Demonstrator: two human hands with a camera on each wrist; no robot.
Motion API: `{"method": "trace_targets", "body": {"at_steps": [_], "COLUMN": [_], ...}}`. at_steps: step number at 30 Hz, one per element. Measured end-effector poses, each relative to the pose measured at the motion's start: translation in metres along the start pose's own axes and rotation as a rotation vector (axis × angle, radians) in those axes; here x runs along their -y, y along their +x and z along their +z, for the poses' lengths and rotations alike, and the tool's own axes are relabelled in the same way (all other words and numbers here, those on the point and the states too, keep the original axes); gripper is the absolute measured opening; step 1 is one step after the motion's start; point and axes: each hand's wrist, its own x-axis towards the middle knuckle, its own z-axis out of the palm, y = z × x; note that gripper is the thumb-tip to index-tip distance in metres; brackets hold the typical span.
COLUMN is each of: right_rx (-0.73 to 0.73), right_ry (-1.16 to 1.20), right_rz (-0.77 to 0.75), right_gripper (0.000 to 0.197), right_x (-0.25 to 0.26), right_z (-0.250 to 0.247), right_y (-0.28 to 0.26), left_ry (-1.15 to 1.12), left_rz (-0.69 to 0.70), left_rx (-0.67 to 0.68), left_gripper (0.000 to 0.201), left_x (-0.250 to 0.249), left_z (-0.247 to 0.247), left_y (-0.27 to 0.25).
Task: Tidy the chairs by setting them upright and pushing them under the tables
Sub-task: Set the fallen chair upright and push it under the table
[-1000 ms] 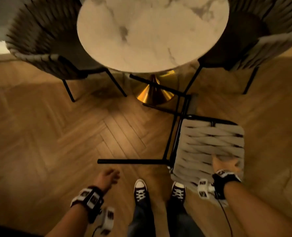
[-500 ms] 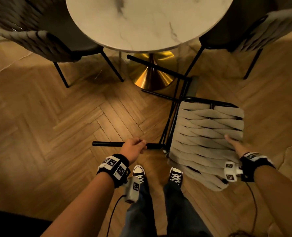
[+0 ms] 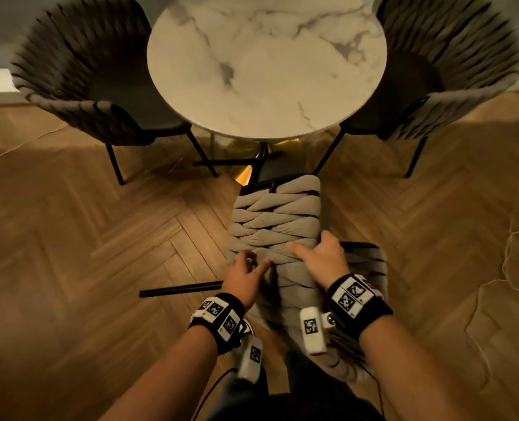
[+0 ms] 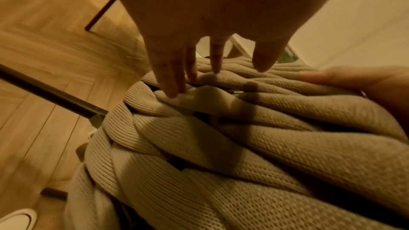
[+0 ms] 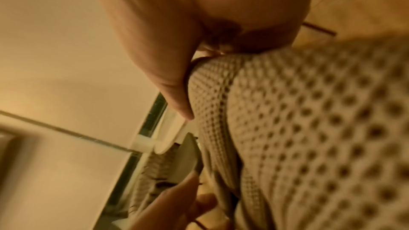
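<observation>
A chair with a woven beige back (image 3: pixel 276 214) and black metal frame stands tipped in front of my feet, its back toward me and one black leg (image 3: pixel 182 290) sticking out to the left. My right hand (image 3: pixel 316 256) grips the right edge of the woven back, thumb on the near face and fingers curled over the rim. My left hand (image 3: pixel 247 267) is on the weave beside it. In the left wrist view its fingers (image 4: pixel 170 83) reach fairly straight, tips touching the straps (image 4: pixel 243 137). The round marble table (image 3: pixel 264 65) stands just beyond the chair.
Two dark woven armchairs, left (image 3: pixel 91 77) and right (image 3: pixel 446 65), are tucked against the table. The table's gold pedestal base (image 3: pixel 243 174) sits behind the tipped chair's frame. Herringbone wood floor (image 3: pixel 85 253) spreads to both sides.
My left hand let go of the black leg and moved onto the woven back. The right hand shifted to the back's edge, and the chair has swung up from lying on its side.
</observation>
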Motion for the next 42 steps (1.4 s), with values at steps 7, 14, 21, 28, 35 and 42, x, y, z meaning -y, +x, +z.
{"method": "trace_targets", "body": {"at_steps": [7, 14, 21, 28, 35, 42], "right_rx": [0.181, 0.683, -0.293, 0.177, -0.007, -0.176], "right_ry": [-0.075, 0.252, -0.289, 0.242, 0.173, 0.131], "right_rz": [-0.090, 0.108, 0.584, 0.891, 0.789, 0.755], "right_gripper": [0.040, 0.033, 0.080, 0.064, 0.066, 0.066], "right_x": [0.073, 0.103, -0.034, -0.089, -0.111, -0.113], "right_z": [0.087, 0.150, 0.092, 0.098, 0.069, 0.010], "right_y": [-0.028, -0.017, 0.027, 0.009, 0.042, 0.075], "left_ry": [-0.315, -0.381, -0.384, -0.421, -0.172, 0.002], "left_rz": [0.023, -0.017, -0.382, -0.679, -0.770, -0.678], "left_rx": [-0.041, -0.249, -0.607, -0.553, -0.457, -0.260], "left_gripper": [0.094, 0.068, 0.077, 0.068, 0.062, 0.015], "left_x": [0.033, 0.039, 0.145, 0.188, 0.234, 0.097], "left_z": [-0.065, -0.148, -0.252, -0.310, -0.302, -0.219], "left_y": [-0.008, -0.039, 0.026, 0.046, 0.098, 0.084]}}
